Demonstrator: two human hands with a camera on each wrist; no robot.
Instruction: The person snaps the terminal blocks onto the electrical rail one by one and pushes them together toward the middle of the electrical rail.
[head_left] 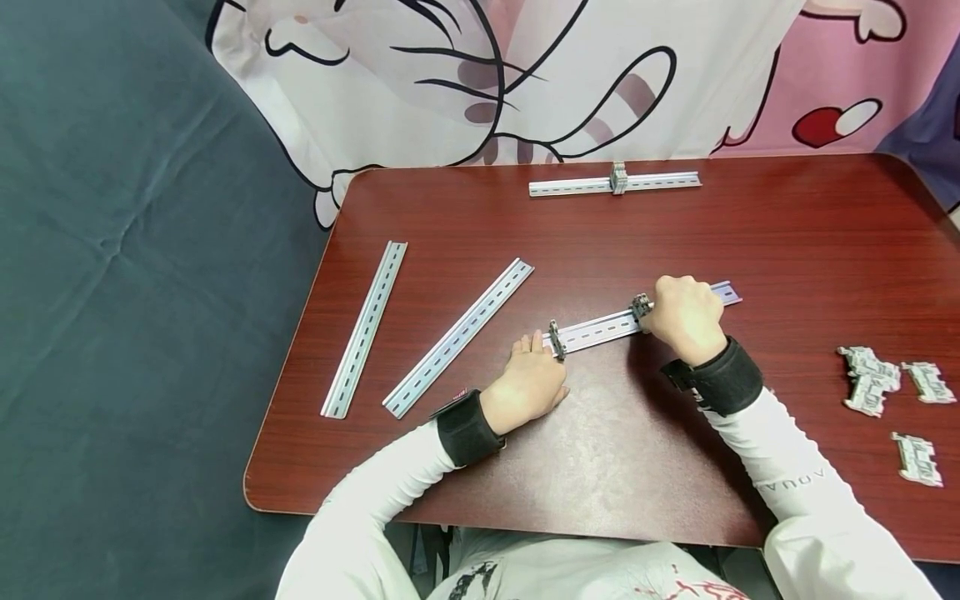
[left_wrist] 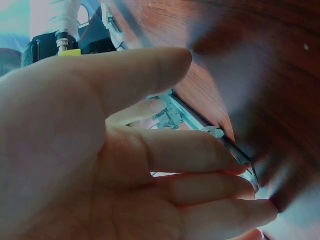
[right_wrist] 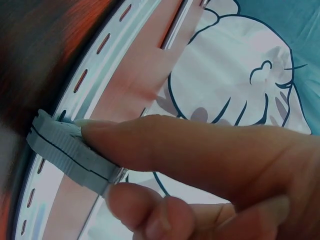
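A slotted metal DIN rail (head_left: 600,331) lies slantwise across the middle of the table. My left hand (head_left: 528,383) rests at its left end with fingers extended, close to a thin end piece (head_left: 557,340) standing on the rail. Farther right, my right hand (head_left: 686,317) pinches grey terminal blocks (right_wrist: 70,152) seated across the rail, thumb at one end and fingers at the other in the right wrist view. The same blocks (head_left: 641,306) show beside that hand in the head view. The palm hides part of the rail in the left wrist view.
Two slotted rails, one leftmost (head_left: 365,329) and one slanted (head_left: 459,337), lie left of my hands. At the back edge is another rail (head_left: 570,187) bearing terminal blocks (head_left: 618,178). Several loose terminal blocks (head_left: 870,381) lie at the right.
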